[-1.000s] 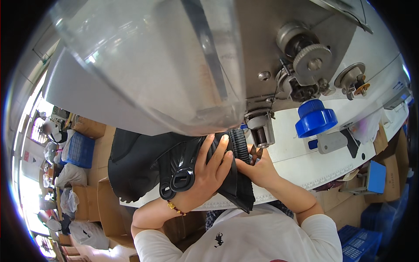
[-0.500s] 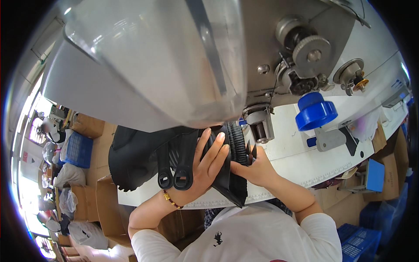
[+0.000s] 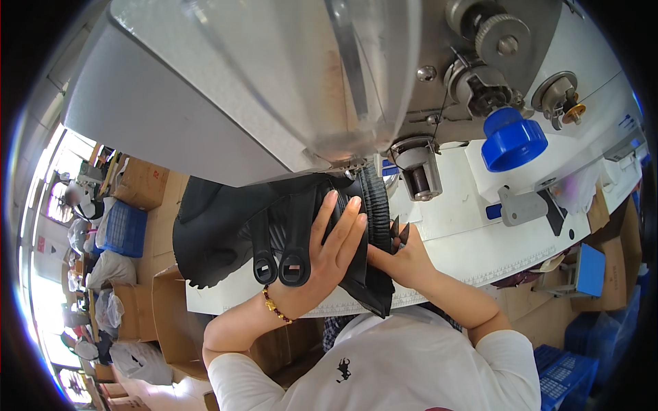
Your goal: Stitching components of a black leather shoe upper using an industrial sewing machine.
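Observation:
A black leather-like piece (image 3: pixel 212 212) lies folded on the white tabletop, partly under a sewing machine head. Two black straps with slotted ends (image 3: pixel 295 264) hang across it, and a pleated black band (image 3: pixel 375 205) runs along its right side. Flat across the piece rests my left hand (image 3: pixel 325 250), its fingers stretched out toward the machine. My right hand (image 3: pixel 404 260) closes on the band's near right edge, thumb on top. Dark pointed blades of what look like thread snips (image 3: pixel 400 235) stick up from its fingers. The machine hides the needle area.
Above my hands hangs the sewing machine (image 3: pixel 178 103), with a blue knob (image 3: pixel 514 144) at the right. A ruler strip (image 3: pixel 480 277) follows the table's near edge. Cardboard boxes (image 3: pixel 168 322) stand at the left, and blue crates (image 3: pixel 565 377) at the lower right.
The view has shifted slightly, so the machine sits higher and farther right, uncovering more of the pleated band. Both hands keep the same hold on the black piece.

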A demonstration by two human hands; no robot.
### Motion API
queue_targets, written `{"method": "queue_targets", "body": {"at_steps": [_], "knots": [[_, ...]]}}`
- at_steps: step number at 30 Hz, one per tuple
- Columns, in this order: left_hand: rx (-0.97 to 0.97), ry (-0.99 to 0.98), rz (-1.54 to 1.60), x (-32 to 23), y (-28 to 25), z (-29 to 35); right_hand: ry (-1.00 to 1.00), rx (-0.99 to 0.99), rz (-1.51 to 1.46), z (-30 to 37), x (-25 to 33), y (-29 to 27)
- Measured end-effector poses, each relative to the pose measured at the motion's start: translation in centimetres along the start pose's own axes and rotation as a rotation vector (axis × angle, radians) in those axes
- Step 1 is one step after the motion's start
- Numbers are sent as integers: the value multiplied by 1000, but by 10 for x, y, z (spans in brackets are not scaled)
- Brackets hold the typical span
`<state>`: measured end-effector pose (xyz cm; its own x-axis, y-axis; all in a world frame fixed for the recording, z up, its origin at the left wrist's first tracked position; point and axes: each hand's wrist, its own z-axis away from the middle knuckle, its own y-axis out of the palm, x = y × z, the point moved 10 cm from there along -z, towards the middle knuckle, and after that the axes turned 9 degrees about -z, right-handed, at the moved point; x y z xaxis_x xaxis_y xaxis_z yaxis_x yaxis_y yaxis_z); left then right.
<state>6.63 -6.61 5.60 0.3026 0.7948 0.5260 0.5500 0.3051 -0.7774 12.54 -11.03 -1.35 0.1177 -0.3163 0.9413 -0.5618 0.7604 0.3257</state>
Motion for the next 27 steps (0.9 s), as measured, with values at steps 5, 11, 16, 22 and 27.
{"method": "queue_targets", "body": {"at_steps": [5, 11, 16, 22, 27], "knots": [[41, -22, 87, 2, 3, 0, 9, 76, 48, 0, -1, 5], [49, 31, -30, 0, -1, -3, 40, 62, -24, 1, -4, 6], [44, 71, -14, 0, -4, -5, 53, 59, -13, 3, -4, 7], [24, 74, -22, 0, -3, -5, 84, 48, -78, 1, -8, 7], [20, 74, 13, 2, -1, -6, 84, 9, -69, -4, -8, 5]]}}
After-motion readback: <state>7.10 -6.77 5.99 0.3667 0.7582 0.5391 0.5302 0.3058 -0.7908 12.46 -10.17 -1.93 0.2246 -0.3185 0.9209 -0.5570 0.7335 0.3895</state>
